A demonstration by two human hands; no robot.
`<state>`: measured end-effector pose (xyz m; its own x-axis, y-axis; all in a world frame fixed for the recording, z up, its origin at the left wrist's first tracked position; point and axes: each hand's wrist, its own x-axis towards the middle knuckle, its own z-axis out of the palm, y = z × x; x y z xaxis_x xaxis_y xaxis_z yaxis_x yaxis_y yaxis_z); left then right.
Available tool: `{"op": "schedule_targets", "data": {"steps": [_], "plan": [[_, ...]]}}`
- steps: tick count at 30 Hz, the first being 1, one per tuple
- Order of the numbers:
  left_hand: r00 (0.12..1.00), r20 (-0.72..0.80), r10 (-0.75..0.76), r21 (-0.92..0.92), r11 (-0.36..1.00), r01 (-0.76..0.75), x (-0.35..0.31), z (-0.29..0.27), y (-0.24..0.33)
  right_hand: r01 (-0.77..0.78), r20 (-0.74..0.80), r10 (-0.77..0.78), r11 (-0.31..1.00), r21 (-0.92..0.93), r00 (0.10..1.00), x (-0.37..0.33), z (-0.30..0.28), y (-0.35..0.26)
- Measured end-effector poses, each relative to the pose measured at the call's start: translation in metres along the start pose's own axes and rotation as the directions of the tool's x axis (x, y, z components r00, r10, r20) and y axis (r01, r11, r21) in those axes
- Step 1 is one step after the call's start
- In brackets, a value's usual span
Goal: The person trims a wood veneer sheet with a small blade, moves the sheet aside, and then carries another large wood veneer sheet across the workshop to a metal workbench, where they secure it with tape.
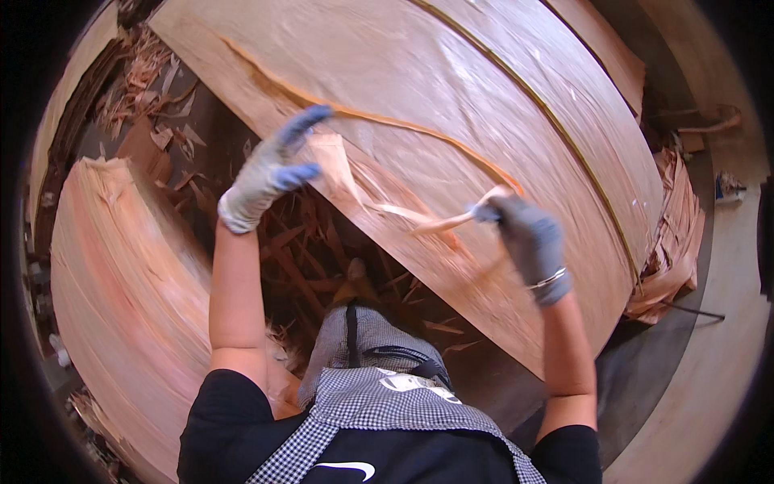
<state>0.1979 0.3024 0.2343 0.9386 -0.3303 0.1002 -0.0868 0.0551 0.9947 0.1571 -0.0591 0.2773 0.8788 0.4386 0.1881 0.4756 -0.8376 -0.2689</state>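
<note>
Head view: the strip (415, 127) runs over the sheet (451, 64), gripped by the fingers of the right hand (530, 238); the left hand (270, 169) has spread fingers. It looks light, limp, tearable; best pinched across its full width.

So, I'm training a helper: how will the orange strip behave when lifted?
The orange strip should probably flex, since it curves toward the right hand. It's likely light for its length, looking so thin and narrow. It may also split; torn scraps lie nearby.
</note>
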Motion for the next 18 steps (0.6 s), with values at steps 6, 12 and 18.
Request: {"op": "schedule_targets", "data": {"steps": [6,12,18], "plan": [[0.934,-0.357,-0.021,-0.13,0.991,-0.027,-0.042,0.051,-0.035,0.183,-0.05,-0.292,0.715,-0.675,0.955,-0.118,-0.181,0.114],[0.98,0.081,-0.181,0.254,0.955,0.155,-0.11,0.285,-0.063,-0.655,-0.376,0.582,0.396,-0.643,0.721,-0.564,-0.223,0.173],[0.769,0.624,-0.136,0.392,0.906,-0.158,-0.159,0.525,-0.069,-0.818,0.021,0.879,-0.435,-0.376,-0.477,-0.936,-0.006,-0.04]]}}
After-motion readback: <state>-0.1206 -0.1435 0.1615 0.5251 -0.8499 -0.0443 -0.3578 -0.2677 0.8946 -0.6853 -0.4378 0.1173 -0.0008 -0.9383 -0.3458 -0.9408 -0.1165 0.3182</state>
